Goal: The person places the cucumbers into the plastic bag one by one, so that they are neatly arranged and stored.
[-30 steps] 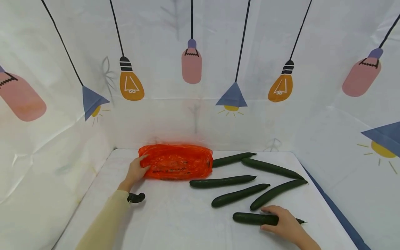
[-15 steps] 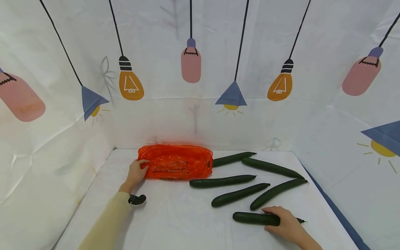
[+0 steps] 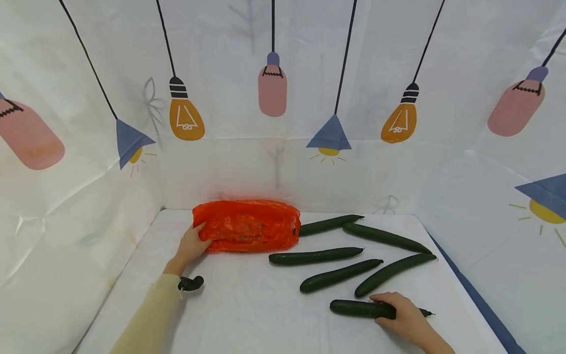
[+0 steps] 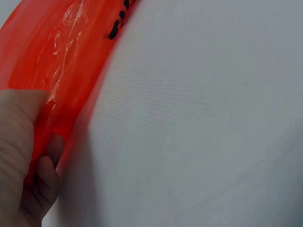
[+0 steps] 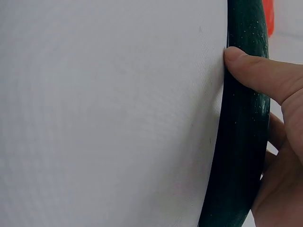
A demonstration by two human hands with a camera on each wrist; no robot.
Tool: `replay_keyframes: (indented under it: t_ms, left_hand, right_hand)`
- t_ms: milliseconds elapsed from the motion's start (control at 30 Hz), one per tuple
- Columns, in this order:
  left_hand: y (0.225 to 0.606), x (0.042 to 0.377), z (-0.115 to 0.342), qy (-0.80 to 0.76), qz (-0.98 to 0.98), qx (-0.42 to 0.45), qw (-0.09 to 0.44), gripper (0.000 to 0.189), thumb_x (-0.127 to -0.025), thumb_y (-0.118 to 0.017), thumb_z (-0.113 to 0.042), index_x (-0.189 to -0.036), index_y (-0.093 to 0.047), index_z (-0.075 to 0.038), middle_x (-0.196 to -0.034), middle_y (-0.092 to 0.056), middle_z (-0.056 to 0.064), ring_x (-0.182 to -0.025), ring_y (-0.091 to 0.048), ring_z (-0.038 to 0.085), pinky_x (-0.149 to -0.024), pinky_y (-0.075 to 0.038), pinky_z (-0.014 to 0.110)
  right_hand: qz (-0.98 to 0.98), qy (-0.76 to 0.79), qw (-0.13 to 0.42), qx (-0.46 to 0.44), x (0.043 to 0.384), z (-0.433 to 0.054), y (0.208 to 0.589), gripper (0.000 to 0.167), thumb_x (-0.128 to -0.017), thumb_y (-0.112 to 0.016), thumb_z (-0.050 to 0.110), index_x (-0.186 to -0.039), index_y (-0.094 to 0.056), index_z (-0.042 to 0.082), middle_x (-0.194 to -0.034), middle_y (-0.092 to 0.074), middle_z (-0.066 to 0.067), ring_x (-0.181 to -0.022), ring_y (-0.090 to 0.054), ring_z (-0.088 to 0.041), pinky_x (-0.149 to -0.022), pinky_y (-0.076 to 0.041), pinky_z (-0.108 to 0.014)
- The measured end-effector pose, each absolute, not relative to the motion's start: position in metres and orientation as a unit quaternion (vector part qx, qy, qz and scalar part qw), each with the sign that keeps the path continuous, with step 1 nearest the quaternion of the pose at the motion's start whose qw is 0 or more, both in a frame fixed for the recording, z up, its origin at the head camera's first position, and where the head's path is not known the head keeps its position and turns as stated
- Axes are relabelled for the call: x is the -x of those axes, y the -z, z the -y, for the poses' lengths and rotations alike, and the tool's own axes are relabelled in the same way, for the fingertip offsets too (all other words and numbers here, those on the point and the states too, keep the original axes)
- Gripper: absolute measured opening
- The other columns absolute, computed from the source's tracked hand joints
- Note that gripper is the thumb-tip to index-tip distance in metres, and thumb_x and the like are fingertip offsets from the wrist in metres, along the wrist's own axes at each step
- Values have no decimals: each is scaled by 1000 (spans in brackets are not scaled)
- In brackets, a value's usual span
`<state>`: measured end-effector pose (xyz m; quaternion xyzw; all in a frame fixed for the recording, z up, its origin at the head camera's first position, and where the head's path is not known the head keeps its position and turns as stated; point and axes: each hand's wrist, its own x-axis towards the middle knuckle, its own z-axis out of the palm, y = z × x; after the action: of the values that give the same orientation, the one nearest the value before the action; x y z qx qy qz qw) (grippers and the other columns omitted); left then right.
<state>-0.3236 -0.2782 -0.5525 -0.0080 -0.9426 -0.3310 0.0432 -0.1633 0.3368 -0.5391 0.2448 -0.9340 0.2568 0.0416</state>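
Left hand [image 4: 19, 151], lower left, grips shiny red-orange plastic bag [image 4: 71, 66], bag between thumb [image 4: 29, 101] and curled fingers [image 4: 47, 176]. Black print [image 4: 114, 29] near bag's edge, up top. White counter [image 4: 199, 104] fills right side, shadow [image 4: 83, 179] just beside hand.

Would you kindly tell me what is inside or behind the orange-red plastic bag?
One cucumber shows at the right end of the orange-red plastic bag; its other end is covered, whether inside or behind, I cannot tell. Anything else there is hidden.
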Motion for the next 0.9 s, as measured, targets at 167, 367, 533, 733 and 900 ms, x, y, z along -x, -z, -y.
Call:
replay_keyframes:
  t_ms: [167,367,533,733,900]
  left_hand:
    - [554,320,277,355,935,7,25,84,-84,-72,-24,-149,-28,6,-145,-33,32,-131,-32,49,-104,-28,64]
    - [555,318,275,349,935,13,65,80,-84,-74,-33,-148,-35,-6,-140,-41,29,-126,-39,47,-101,-33,64]
    - [555,320,273,318,946,0,67,83,-85,-71,-41,-150,-33,-8,-139,-41,30,-123,-41,49,-98,-35,65]
    - [554,320,271,308,949,-8,69,85,-85,-68,-48,-152,-32,-10,-137,-41,31,-120,-44,50,-95,-37,67]
    - [559,325,270,333,937,23,104,77,-87,-72,-28,-148,-35,-3,-134,-44,33,-122,-42,49,-100,-33,63]
  right_hand:
    - [922,-276,57,-266,163,-338,540,37,-72,-84,22,-107,-70,20,-102,-65,16,-92,-60,-6,-78,-51,-28]
    - [908,-290,86,-291,162,-335,542,38,-73,-83,20,-109,-71,21,-102,-66,15,-91,-61,-5,-77,-50,-22]
    - [901,-297,104,-297,163,-329,543,41,-73,-83,17,-112,-71,22,-105,-67,13,-94,-61,-6,-80,-48,-18]
    - [899,-302,132,-287,166,-322,538,46,-67,-86,10,-109,-72,24,-103,-67,13,-93,-61,-7,-81,-45,-14]
    - [899,-307,134,-283,171,-313,532,49,-66,-86,8,-109,-72,25,-104,-65,14,-94,-61,-8,-81,-47,-17]
